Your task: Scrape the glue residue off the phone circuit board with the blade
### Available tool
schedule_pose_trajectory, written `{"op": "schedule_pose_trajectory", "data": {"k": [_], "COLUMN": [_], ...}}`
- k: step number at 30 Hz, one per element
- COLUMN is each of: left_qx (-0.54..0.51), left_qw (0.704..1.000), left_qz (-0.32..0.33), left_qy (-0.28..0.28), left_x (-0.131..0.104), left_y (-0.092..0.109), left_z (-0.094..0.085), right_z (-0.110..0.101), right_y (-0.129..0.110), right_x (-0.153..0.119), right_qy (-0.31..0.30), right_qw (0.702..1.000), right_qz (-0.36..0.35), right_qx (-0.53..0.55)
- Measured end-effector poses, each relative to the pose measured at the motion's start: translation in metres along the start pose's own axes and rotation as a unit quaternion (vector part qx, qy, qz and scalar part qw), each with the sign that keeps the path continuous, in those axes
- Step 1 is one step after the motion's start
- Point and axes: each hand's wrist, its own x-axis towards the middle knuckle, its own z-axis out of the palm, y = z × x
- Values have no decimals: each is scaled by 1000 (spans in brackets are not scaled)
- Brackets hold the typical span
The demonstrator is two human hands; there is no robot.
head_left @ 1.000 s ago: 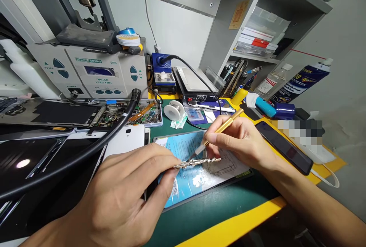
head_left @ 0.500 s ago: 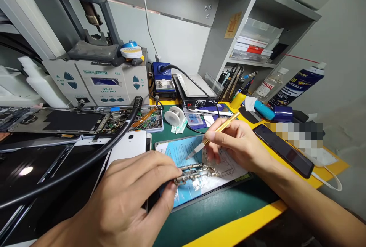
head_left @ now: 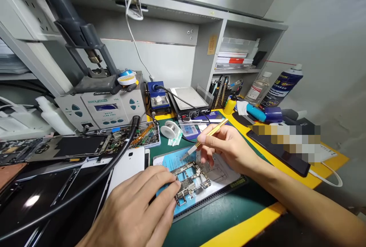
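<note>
A phone circuit board [head_left: 191, 183] with a frame-like outline and open gaps lies at a slight tilt over a blue-and-white printed mat [head_left: 221, 181]. My left hand [head_left: 140, 205] has its fingertips on the board's left edge, gripping it; the thumb is partly hidden under the fingers. Pinched like a pen in my right hand [head_left: 221, 144] is a slim gold-handled knife [head_left: 213, 130] with a flat, pale grey tip. That tip points down and left, just above the board's far edge, apart from it.
Behind stand a hot-air station [head_left: 107, 109], a solder spool [head_left: 169, 129], a blue soldering iron stand [head_left: 158, 98] and a heating plate [head_left: 188, 100]. A black hose [head_left: 114, 165] crosses the left side over phone parts. A phone [head_left: 277, 153] lies at right.
The board has turned from nearly edge-on to showing its flat face. My left fingers have shifted onto its edge. The knife stays in my right hand, and the camera view has tilted upward.
</note>
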Motion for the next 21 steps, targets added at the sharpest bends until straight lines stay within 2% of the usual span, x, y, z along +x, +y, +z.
{"op": "schedule_pose_trajectory", "data": {"k": [7, 12, 16, 19, 21], "left_qx": [-10, -14, -31, -44, -48], "left_qw": [1000, 998, 997, 994, 986], "left_qz": [-2, -11, -29, -84, -155], "left_qy": [-9, -56, -62, -54, -35], "left_x": [10, 15, 17, 17, 18], "left_y": [-1, 0, 0, -1, -3], "left_z": [-4, -15, -17, -16, -13], "right_z": [1, 0, -1, -1, -1], "right_y": [-4, -5, -4, -4, -4], "right_x": [0, 2, 4, 4, 4], "right_qy": [0, 3, 6, 3, -2], "right_qw": [1000, 1000, 1000, 1000, 1000], "right_qz": [3, 3, 0, -5, -10], "right_qx": [12, 9, 9, 12, 12]}}
